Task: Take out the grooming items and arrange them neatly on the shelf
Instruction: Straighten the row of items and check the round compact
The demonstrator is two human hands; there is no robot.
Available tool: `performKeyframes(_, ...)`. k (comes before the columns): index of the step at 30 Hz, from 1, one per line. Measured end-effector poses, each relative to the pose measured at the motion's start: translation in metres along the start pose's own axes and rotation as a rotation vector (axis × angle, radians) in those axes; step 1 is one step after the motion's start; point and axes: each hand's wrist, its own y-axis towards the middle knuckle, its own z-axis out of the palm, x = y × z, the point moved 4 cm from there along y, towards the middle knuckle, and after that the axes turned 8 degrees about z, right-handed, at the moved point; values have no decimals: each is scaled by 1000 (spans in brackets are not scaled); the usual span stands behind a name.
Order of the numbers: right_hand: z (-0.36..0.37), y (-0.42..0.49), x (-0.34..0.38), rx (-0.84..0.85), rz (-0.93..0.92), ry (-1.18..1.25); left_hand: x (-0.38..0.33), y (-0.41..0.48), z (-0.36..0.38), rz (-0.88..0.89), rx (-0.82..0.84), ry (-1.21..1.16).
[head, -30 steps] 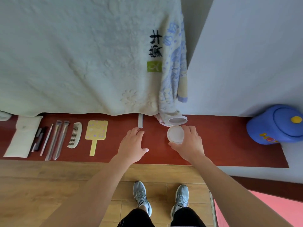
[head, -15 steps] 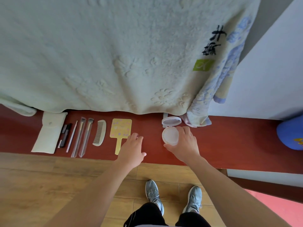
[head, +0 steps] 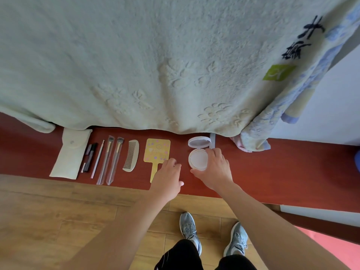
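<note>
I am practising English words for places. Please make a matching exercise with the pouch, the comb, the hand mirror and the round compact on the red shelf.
Things:
1. white pouch
2. comb
3. yellow hand mirror
4. round compact

Places or states:
a) open, gripped by the right hand
b) at the left end of the row
c) handle partly hidden by the left hand
d) between the brushes and the hand mirror

Pairs: 1-b, 2-d, 3-c, 4-a
</note>
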Motion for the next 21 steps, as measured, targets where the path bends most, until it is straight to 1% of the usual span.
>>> performKeyframes(7, 10, 2, 15, -2, 3, -7, 0, -3, 0, -67, -40, -17)
performKeyframes(21, 21, 4, 22, -9, 20, -24, 1, -4, 1, -64, -65, -40)
